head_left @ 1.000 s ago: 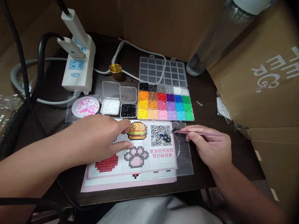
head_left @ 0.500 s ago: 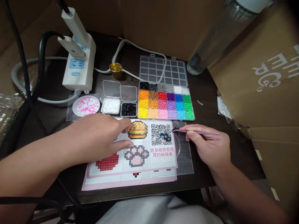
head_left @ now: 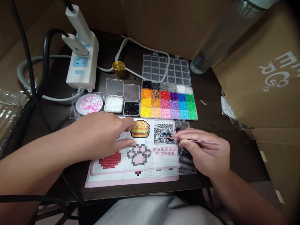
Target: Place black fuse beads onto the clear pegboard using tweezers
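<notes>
My right hand (head_left: 206, 153) is closed round pink tweezers (head_left: 194, 140), whose tip rests by a small cluster of black beads (head_left: 167, 135) lying on the QR code of the pattern sheet (head_left: 150, 156). A clear pegboard (head_left: 187, 162) lies over that sheet. My left hand (head_left: 100, 137) lies on the sheet's left part, thumb and forefinger pressed near the burger picture (head_left: 140, 128). Below it are a paw print (head_left: 139, 154) and a red heart (head_left: 110, 160).
A bead organiser (head_left: 169, 103) with many colours and its lid open stands behind the sheet. Left of it are small boxes of white beads (head_left: 113, 104) and black beads (head_left: 131, 108), and a dish of pink beads (head_left: 89, 104). A power strip (head_left: 82, 65), a gold cap (head_left: 119, 68) and cardboard boxes (head_left: 264, 78) surround the table.
My right hand has slid left with the tweezers, and their tip went from the sheet's right edge to the black beads on the QR code. The left hand stayed put.
</notes>
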`<action>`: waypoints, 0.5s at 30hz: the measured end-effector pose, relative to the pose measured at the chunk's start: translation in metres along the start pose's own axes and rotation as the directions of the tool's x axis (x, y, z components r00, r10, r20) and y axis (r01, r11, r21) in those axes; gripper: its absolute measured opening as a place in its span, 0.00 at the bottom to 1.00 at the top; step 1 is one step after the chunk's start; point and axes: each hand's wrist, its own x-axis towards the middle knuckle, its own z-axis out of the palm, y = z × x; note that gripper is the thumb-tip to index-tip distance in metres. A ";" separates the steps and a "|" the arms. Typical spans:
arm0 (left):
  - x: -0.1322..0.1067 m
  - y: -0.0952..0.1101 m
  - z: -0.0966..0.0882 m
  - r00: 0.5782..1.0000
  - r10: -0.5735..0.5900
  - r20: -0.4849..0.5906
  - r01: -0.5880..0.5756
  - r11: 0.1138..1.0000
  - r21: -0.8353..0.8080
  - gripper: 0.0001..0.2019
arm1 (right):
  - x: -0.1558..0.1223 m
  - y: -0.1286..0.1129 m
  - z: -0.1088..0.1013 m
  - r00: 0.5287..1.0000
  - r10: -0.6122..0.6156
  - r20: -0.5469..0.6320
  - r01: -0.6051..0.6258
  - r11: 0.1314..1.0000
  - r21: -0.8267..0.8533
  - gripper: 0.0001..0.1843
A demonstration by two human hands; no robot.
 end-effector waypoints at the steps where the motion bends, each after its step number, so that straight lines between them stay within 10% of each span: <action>1: 0.001 0.000 0.000 1.000 -0.004 0.008 0.004 1.000 0.006 0.21 | 0.000 0.000 0.002 1.000 -0.008 0.014 0.008 1.000 -0.002 0.18; 15: 0.005 0.000 0.001 0.996 -0.018 0.086 0.013 0.998 0.064 0.27 | 0.000 0.002 0.005 1.000 0.010 0.008 -0.010 0.997 -0.078 0.15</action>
